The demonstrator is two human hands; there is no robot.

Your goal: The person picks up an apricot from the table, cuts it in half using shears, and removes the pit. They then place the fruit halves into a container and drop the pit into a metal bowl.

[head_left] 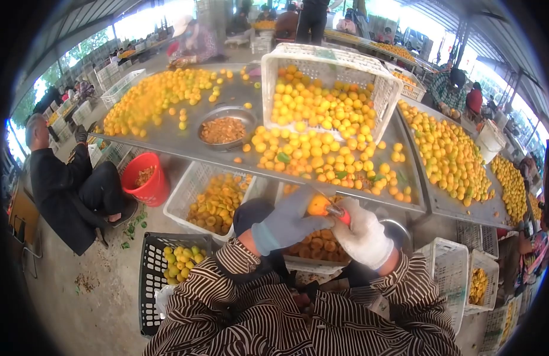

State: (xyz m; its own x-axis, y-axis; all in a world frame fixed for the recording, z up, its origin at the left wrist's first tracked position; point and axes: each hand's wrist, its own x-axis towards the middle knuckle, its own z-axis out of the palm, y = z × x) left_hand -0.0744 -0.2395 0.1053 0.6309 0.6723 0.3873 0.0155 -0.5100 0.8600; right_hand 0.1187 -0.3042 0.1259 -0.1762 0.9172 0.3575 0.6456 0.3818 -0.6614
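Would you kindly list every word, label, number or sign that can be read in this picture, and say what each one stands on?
No text can be read anywhere in this view.
The tilted white plastic crate of yellow fruit shows no label.
The round red plastic bucket is plain.
The left hand in a grey glove and the right hand in a white glove, which hold an orange fruit, carry no print.

Your gloved left hand (289, 222) wraps most of the yellow fruit (317, 205), so you see only its upper curve. Your right hand (363, 237) covers the red-handled tool (341, 214); its blade is too small and blurred to make out. The metal bowl (399, 232) just beside your right hand is half hidden by that glove. The crate of pitted halves (317, 246) under both hands is largely screened by your wrists and striped sleeves (227, 285)
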